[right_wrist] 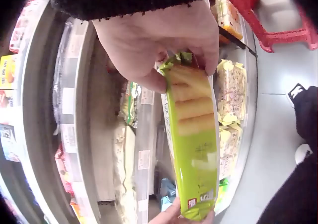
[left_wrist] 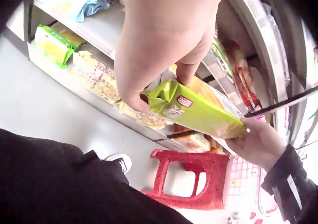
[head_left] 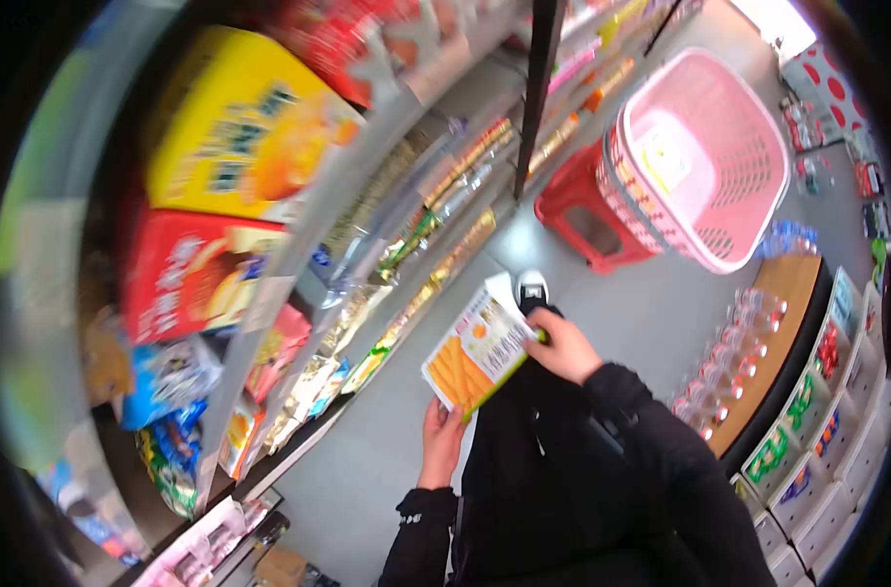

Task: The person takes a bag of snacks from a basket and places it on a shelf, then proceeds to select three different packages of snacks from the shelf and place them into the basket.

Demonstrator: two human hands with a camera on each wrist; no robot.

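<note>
A snack packet point(head_left: 475, 352) with a white, printed front and pictures of golden finger-shaped pieces is held between both hands in front of the body. Its narrow side is bright green in the left wrist view, where the packet point(left_wrist: 198, 112) has a crimped end. My left hand point(head_left: 442, 440) pinches the packet's lower end, thumb and fingers on opposite sides. At the other end, my right hand point(head_left: 568, 347) grips it, and the right wrist view shows that hand point(right_wrist: 159, 47) with thumb and fingers round the crimped green end.
Shelves of packaged snacks run along the left, with a yellow box point(head_left: 240, 127) above a red box point(head_left: 196, 274). A pink basket point(head_left: 749, 215) sits on a red stool point(head_left: 572, 205) ahead. To the right, clear bottles point(head_left: 729, 362) line a wooden ledge beside white bins point(head_left: 822, 470).
</note>
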